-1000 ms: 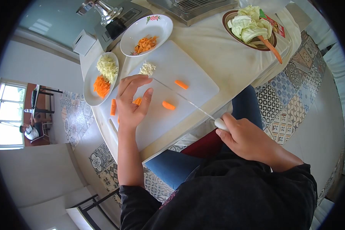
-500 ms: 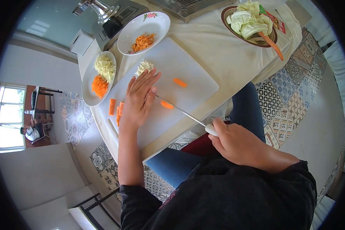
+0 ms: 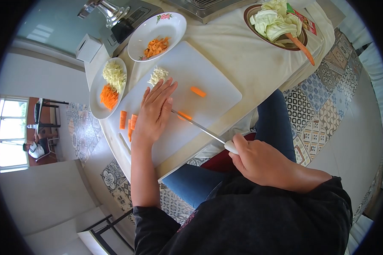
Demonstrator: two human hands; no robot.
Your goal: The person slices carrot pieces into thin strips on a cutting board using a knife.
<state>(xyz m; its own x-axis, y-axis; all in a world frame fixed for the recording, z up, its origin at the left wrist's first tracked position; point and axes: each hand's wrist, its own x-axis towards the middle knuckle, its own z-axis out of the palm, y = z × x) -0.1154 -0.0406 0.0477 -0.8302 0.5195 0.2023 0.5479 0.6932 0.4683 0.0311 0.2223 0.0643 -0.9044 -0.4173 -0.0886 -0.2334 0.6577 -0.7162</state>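
My right hand (image 3: pixel 261 159) is wrapped round the white handle of a knife (image 3: pixel 200 126), whose blade slants up to the left over the cutting board (image 3: pixel 221 80). A carrot piece (image 3: pixel 184 115) lies right at the blade, partly covered by it. My left hand (image 3: pixel 154 112) is stretched flat over the board near the knife's tip, fingers extended; whether its palm presses on the blade is hidden. Another carrot piece (image 3: pixel 198 91) lies further up the board. Cut carrot sticks (image 3: pixel 123 120) rest left of my left hand, and a pale chopped heap (image 3: pixel 158 75) sits just beyond its fingertips.
An oval plate (image 3: pixel 95 109) holds shredded carrot and cabbage. Beside it stands a flowered bowl (image 3: pixel 176 26) with orange peelings. A brown-rimmed bowl (image 3: pixel 247 19) at the far right holds cabbage and a carrot. Stoves (image 3: pixel 208 8) stand at the back. A person sits far left.
The knife and my right hand have shifted slightly to the left and up, so the blade covers more of the near carrot piece. My left hand stays almost in place.
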